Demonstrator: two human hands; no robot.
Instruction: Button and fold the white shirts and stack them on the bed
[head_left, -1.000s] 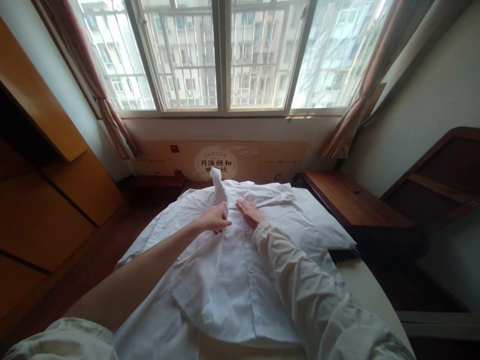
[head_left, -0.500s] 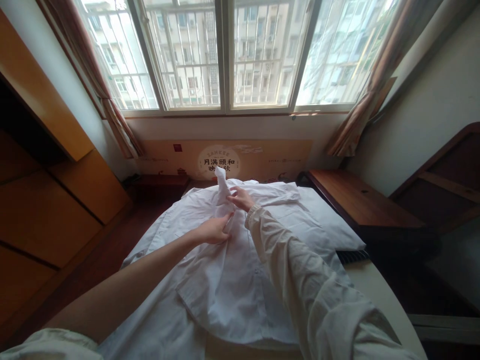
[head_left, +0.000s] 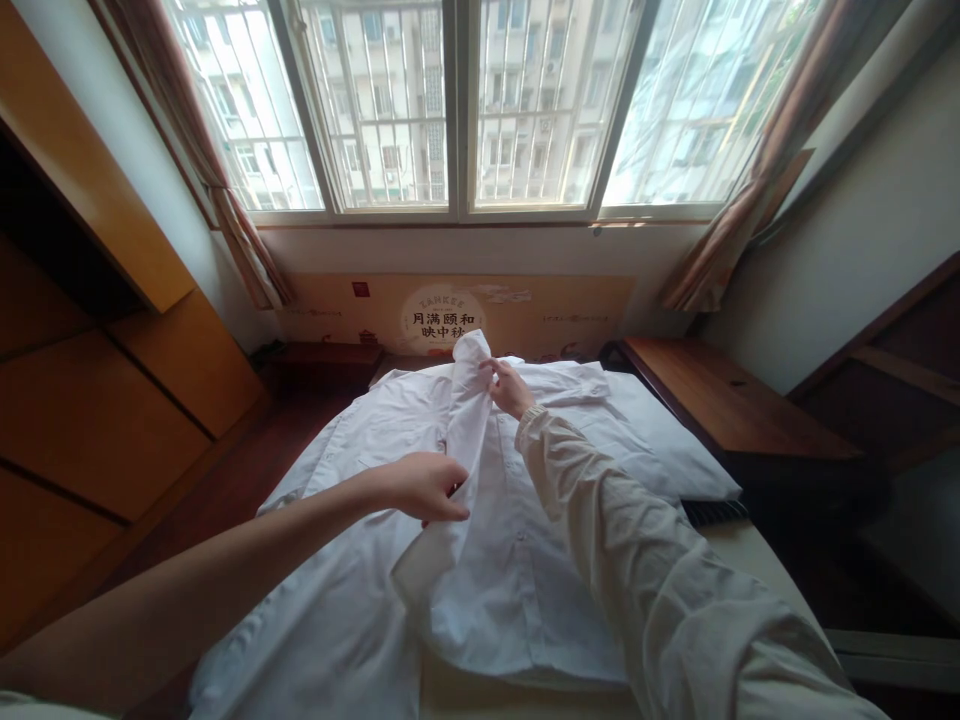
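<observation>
A white button-up shirt [head_left: 517,560] lies spread on the bed or table, with its button strip running lengthwise. My right hand [head_left: 511,388] pinches a folded part of it near the far end, where a rolled edge, perhaps the sleeve or cuff, stands up above the cloth. Closer to me, my left hand [head_left: 429,487] has its fingers closed on the same fold and lifts the cloth a little. Some of the left fingers are hidden by the fabric. Another white shirt [head_left: 330,450] with buttons lies beneath and to the left.
A pale surface [head_left: 739,560] shows at the right under the clothes, with a dark striped item [head_left: 712,513] at its edge. Wooden furniture [head_left: 735,390] stands at the right, and a wooden cabinet [head_left: 97,410] at the left. A printed banner [head_left: 315,300] runs below the window [head_left: 457,110].
My left hand has moved nearer to me along the fold, away from my right hand. The cloth between them is now stretched longer. My right hand has shifted slightly right and up.
</observation>
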